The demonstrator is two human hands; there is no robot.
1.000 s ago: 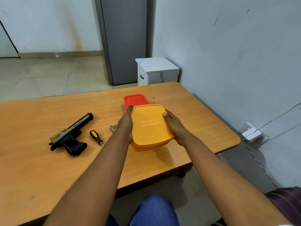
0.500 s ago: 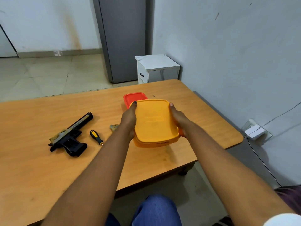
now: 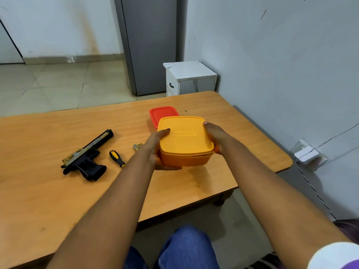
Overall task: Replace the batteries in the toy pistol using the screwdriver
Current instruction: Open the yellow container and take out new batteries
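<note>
Pale walls and a tiled floor surround a wooden table (image 3: 48, 191) that fills the lower left of the frame. At centre, the left hand (image 3: 155, 150) and right hand (image 3: 215, 134) clasp opposite sides of a lidded yellow container (image 3: 184, 140), held just above the tabletop. A red container (image 3: 163, 113) sits just behind it. Left of centre lie the toy pistol (image 3: 87, 156) and, just beside it, the screwdriver (image 3: 116, 158). A small metallic piece (image 3: 137, 146) rests near the left wrist.

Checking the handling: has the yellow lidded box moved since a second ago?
Yes. The yellow lidded plastic box, held in both hands, went away from the person toward the red container, now overlapping it more.
</note>
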